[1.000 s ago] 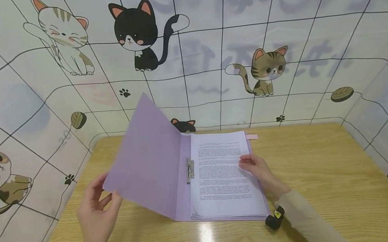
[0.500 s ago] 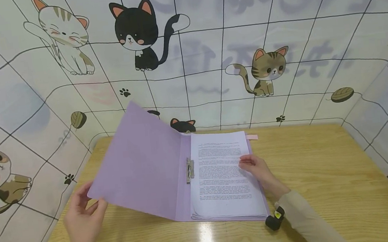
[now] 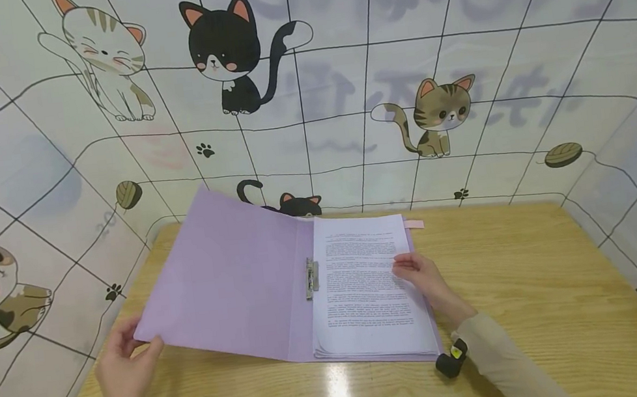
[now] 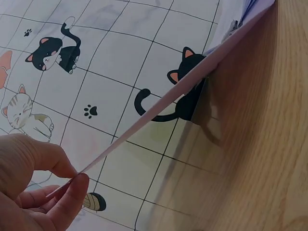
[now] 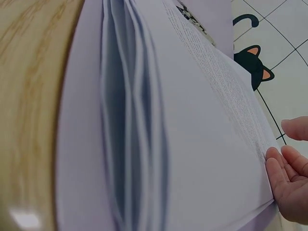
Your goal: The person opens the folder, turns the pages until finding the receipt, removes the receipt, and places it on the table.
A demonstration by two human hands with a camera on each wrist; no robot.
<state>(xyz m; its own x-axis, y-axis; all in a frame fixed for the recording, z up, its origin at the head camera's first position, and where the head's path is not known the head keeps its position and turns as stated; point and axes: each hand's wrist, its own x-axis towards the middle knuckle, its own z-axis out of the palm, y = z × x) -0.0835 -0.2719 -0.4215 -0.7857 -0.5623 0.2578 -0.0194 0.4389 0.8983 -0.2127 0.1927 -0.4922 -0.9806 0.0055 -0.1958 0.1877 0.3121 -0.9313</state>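
A purple folder [image 3: 227, 281] lies opened out on the table, its front cover slanting up to the left. By the cover's near left corner my left hand [image 3: 127, 371] pinches it between thumb and fingers; the left wrist view shows the cover edge-on in that hand [image 4: 48, 183]. A stack of printed paper sheets [image 3: 360, 305] sits on the folder's right side, beside a metal clip [image 3: 311, 278] at the spine. My right hand [image 3: 427, 283] rests at the right edge of the sheets, fingers relaxed, thumb apart from the paper in the right wrist view.
The wooden table [image 3: 517, 281] runs up to a cat-patterned wall covering [image 3: 336, 92] at the back and sides. A pink tab [image 3: 413, 224] sticks out from the folder's far right edge. A black camera [image 3: 452, 360] is strapped at the right wrist.
My left hand has moved left and down with the folder's cover, which now leans lower and opens wider. The right hand and the sheets have stayed in place.
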